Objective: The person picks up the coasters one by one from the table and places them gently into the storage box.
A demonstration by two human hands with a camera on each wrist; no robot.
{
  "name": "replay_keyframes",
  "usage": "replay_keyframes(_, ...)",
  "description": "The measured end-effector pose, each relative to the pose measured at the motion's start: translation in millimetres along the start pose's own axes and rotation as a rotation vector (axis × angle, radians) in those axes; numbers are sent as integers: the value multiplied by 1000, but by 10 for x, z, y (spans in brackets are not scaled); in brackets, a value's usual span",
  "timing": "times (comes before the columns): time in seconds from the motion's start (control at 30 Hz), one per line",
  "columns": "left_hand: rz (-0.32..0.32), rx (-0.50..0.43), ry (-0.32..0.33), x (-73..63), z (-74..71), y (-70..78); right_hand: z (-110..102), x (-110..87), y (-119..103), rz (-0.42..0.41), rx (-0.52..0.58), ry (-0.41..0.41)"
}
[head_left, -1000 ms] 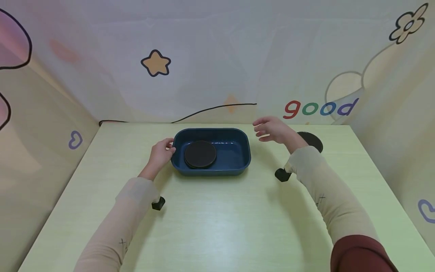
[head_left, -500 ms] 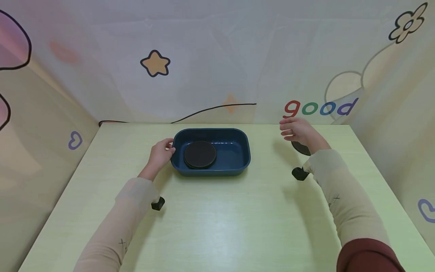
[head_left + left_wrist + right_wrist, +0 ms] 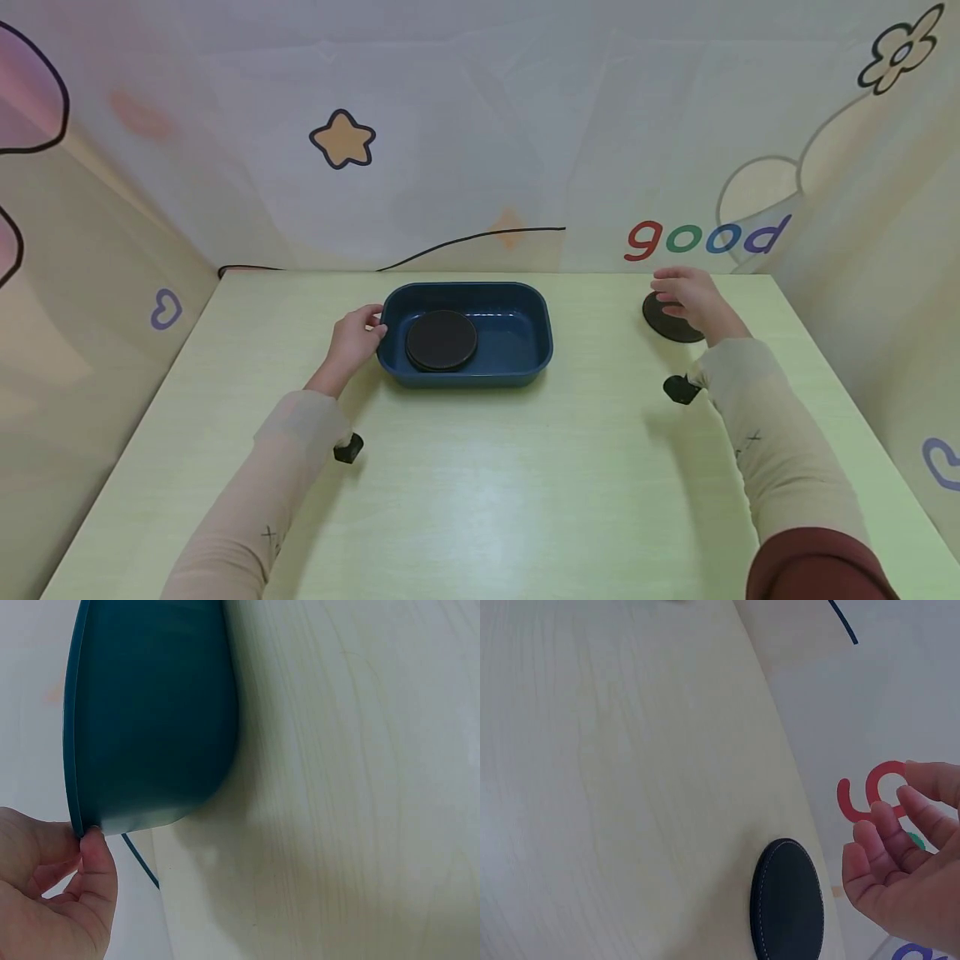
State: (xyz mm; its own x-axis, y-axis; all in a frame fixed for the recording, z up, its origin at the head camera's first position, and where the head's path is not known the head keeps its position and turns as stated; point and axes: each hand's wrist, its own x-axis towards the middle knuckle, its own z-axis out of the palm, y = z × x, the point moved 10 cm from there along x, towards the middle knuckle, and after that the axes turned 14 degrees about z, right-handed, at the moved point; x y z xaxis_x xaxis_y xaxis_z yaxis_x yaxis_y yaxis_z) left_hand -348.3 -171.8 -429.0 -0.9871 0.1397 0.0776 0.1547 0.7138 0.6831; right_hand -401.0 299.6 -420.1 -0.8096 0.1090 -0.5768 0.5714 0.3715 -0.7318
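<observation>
A blue rectangular tray (image 3: 517, 340) stands near the back of the table. In it, to the left, lies a round black coaster (image 3: 442, 340); its edge looks thick, perhaps a stack. My left hand (image 3: 352, 343) pinches the tray's left rim between thumb and fingers, which the left wrist view shows closely at the tray's outer wall (image 3: 157, 720). Over to the right, a second black coaster (image 3: 673, 332) rests flat on the table, its stitched edge plain in the right wrist view (image 3: 789, 907). My right hand (image 3: 693, 302) hovers above it with fingers loosely bent, holding nothing.
The pale wood table (image 3: 480, 483) meets a printed cloth backdrop (image 3: 465, 150) just behind the tray. Similar cloth hangs along both sides. A small black block (image 3: 348, 448) shows at the left wrist, another black block (image 3: 681, 389) at the right.
My right hand has moved right, from beside the tray to above the second coaster. The left hand, the tray and the coaster inside it have stayed in place.
</observation>
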Motion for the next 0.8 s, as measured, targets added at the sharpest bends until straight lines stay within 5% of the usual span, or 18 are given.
replay_keyframes(0.8,-5,-23,10,8,-5,-20,-151,190,397,-125,-197,88)
